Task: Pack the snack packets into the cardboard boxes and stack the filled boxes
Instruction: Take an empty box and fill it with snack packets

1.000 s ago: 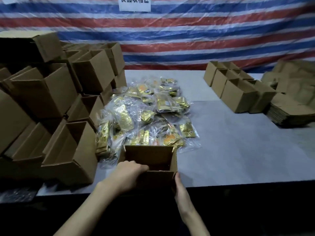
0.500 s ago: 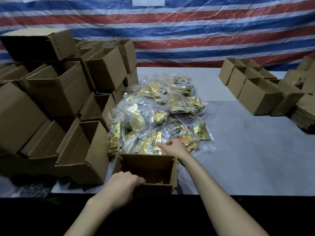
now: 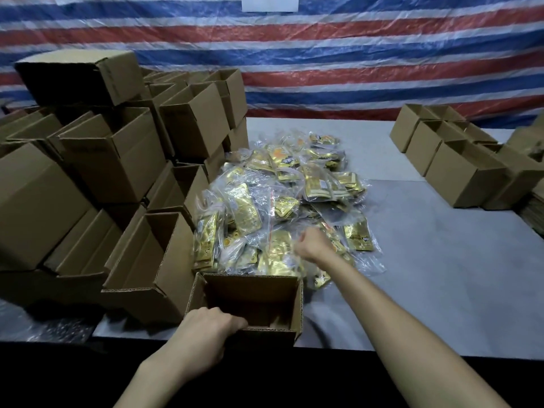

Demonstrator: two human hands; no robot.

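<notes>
A red, white and blue striped tarpaulin (image 3: pixel 353 54) is hung behind the grey worktop (image 3: pixel 426 275), a white sign (image 3: pixel 269 2) fixed to it

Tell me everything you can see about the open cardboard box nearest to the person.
The open box is plain brown corrugated cardboard, upright at the table's near edge, its top flaps open. What shows of its inside looks dark and empty. The left hand holds its near rim; the pile of snack packets lies just behind it. Another open box stands close on its left.
</notes>
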